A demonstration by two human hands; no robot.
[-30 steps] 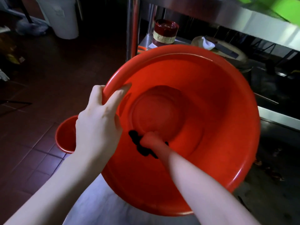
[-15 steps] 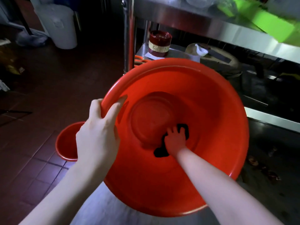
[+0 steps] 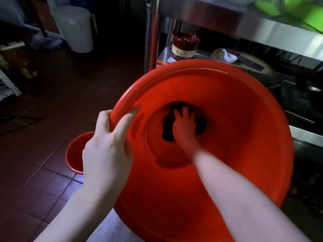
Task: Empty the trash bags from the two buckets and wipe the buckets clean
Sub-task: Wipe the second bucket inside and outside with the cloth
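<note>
bucket centre, tipped toward viewer – looks light, stiff, slick plastic | left hand clamped on left rim, the best hold | right hand fingers spread, pressing dark cloth on base | second bucket left, on floor

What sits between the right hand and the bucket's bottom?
A dark cloth, pressed under the right hand against the red bucket floor, per the head view.

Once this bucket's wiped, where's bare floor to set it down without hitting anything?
Bare tiled floor lies left of the big red bucket, between the second red bucket, the white bin and the steel table's leg. Under the table it is crowded: a dark red jar and other items. Right side is too dark to judge.
</note>
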